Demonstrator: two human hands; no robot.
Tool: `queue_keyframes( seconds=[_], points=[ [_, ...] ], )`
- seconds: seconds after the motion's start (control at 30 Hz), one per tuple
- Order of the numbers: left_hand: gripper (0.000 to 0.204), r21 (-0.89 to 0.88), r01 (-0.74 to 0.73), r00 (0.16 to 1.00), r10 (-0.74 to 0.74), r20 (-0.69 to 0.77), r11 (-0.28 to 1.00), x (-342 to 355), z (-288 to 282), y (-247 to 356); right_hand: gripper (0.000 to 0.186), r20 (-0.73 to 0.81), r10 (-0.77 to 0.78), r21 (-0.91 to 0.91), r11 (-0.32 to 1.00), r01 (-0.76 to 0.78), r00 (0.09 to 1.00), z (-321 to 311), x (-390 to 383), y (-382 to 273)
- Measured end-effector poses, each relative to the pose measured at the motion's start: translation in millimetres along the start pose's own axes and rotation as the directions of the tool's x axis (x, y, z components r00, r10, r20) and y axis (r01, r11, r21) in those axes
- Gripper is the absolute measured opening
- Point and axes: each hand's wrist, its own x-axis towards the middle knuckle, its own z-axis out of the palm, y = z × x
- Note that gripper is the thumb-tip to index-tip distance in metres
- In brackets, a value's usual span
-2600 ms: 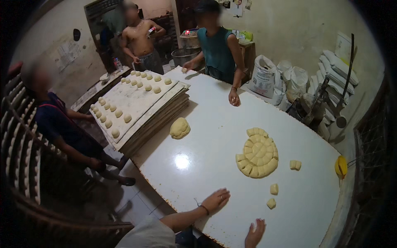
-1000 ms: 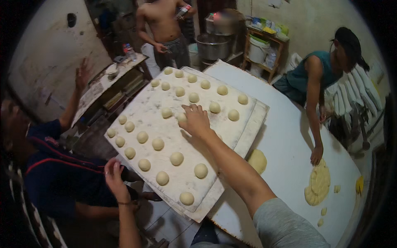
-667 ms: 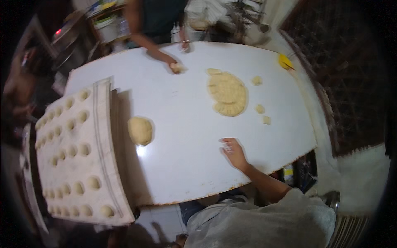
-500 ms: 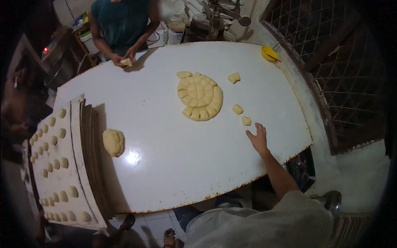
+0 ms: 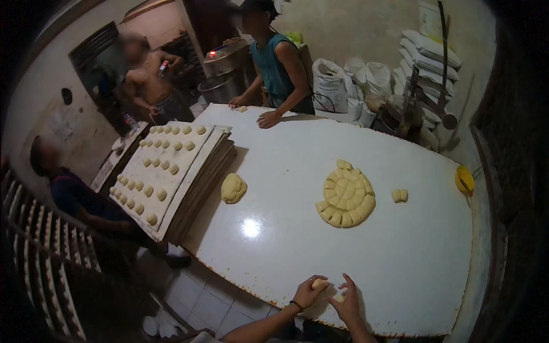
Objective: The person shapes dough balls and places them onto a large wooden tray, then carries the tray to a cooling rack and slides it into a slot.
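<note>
Near the table's front edge, my left hand [image 5: 307, 292] is curled round a small piece of dough [image 5: 318, 283]. Beside it, my right hand [image 5: 349, 303] cups a second dough piece [image 5: 338, 298], its thumb and fingers curved about it, the index finger raised. Farther in lies a round slab of pale dough [image 5: 346, 197], cut into many wedges and blocks, with a loose cut chunk [image 5: 343, 164] at its far edge. To its right sits a pair of joined dough pieces [image 5: 400, 195]. A larger uncut dough lump [image 5: 234, 188] rests on the left.
A stack of boards [image 5: 200, 188] with rows of dough balls [image 5: 162, 195] stands at the table's left. Across the white table [image 5: 286, 240] a co-worker [image 5: 280, 68] has both hands on it. Two more people stand at left. A yellow bowl [image 5: 464, 181] sits at the right edge.
My right hand has drawn back from the right with the two single dough pieces gone from there. My left hand has come up onto the table. The view has swung toward the left and far side.
</note>
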Motion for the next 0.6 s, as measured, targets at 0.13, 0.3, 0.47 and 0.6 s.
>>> queue_keyframes(
  seconds=[0.13, 0.3, 0.47, 0.6],
  points=[
    [0.032, 0.728, -0.464, 0.85, 0.486, 0.204, 0.506, -6.5, -81.4, -57.2, 0.039, -0.052, -0.327, -0.669, 0.713, 0.21, 0.943, -65.4, -57.9, 31.6],
    [0.04, 0.612, -0.639, 0.698, 0.685, 0.208, 0.466, 57.7, -10.8, -36.7, 0.046, -0.253, -0.29, -0.413, 0.895, 0.168, 0.923, 10.1, 12.7, 115.3],
    [0.032, 0.557, -0.697, 0.716, 0.477, 0.51, 0.452, 1.6, -90.6, -101.3, 0.04, -0.154, -0.185, -0.165, 0.973, 0.16, 0.971, -24.7, -90.0, 159.5],
    [0.034, 0.543, -0.614, 0.746, 0.647, 0.159, 0.574, 24.4, -37.2, 0.3, 0.041, -0.413, -0.339, -0.387, 0.906, 0.174, 0.845, -25.3, -14.4, 84.4]
  ],
)
